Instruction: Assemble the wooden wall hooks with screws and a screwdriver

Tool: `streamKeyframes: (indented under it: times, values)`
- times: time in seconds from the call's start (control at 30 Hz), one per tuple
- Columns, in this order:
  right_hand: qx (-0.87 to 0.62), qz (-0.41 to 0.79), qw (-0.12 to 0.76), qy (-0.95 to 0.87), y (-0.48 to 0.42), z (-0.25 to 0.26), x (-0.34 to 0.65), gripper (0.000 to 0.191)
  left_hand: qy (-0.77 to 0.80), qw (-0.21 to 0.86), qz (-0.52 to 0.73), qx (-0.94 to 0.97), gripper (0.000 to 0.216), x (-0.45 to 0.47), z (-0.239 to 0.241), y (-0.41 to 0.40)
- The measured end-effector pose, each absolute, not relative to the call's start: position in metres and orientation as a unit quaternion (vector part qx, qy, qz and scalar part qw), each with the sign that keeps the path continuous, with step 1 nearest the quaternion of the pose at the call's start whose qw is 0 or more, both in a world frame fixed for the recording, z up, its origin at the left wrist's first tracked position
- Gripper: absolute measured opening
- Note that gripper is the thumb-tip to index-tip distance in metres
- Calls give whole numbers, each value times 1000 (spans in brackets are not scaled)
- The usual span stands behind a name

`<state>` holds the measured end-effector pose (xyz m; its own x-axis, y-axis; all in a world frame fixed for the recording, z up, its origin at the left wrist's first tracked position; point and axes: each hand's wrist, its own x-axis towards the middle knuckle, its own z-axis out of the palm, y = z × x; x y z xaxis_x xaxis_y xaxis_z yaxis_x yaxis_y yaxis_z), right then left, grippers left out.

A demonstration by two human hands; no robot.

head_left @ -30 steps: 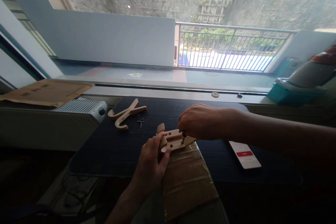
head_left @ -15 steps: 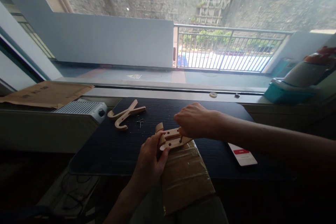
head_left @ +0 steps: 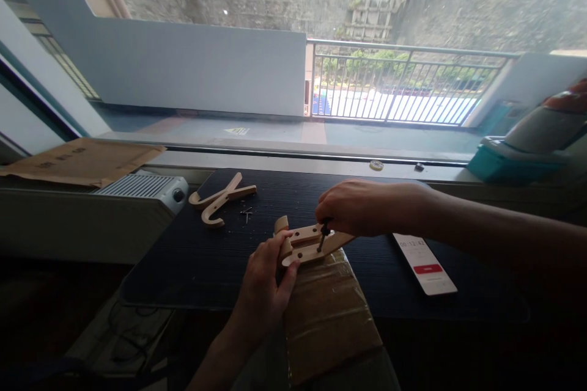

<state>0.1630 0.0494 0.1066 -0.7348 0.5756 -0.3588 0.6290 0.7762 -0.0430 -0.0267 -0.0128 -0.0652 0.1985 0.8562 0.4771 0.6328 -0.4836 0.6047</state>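
Note:
My left hand (head_left: 263, 281) grips the near end of a light wooden piece with holes (head_left: 305, 243), which rests on a taped cardboard box (head_left: 328, 317). My right hand (head_left: 355, 208) is closed around a small dark tool (head_left: 323, 237) whose tip stands in the wooden piece. Both hands meet over the front middle of a dark table (head_left: 192, 256).
Two hooked wooden parts (head_left: 219, 197) and a few small screws (head_left: 246, 214) lie at the table's back left. A phone (head_left: 424, 263) with a lit screen lies to the right. A white radiator (head_left: 137, 186) stands left, a teal container (head_left: 509, 162) at the far right.
My right hand has lifted slightly and shifted right, so more of the dark tool shows above the wood. The left hand keeps its grip.

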Motion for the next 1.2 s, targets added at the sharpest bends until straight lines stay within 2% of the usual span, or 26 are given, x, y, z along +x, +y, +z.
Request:
streamKeyframes:
  times: [0.13, 0.5, 0.67, 0.8, 0.97, 1.2]
  values:
    - [356, -97, 156, 916, 48, 104, 164, 20, 490, 143, 406, 758, 46, -26, -65, -12]
    - [401, 5, 143, 905, 31, 109, 152, 28, 488, 142, 405, 760, 44, -26, -64, -11]
    - [330, -10, 149, 932, 25, 117, 155, 14, 495, 140, 395, 761, 45, -26, -63, -12]
    - [304, -41, 154, 939, 27, 115, 158, 15, 497, 140, 394, 760, 46, -27, -65, -13]
    - [324, -57, 119, 937, 33, 108, 161, 17, 492, 143, 401, 760, 48, -27, -68, -12]
    - [415, -51, 68, 906, 43, 94, 157, 30, 484, 146, 412, 758, 46, -26, -67, -12]
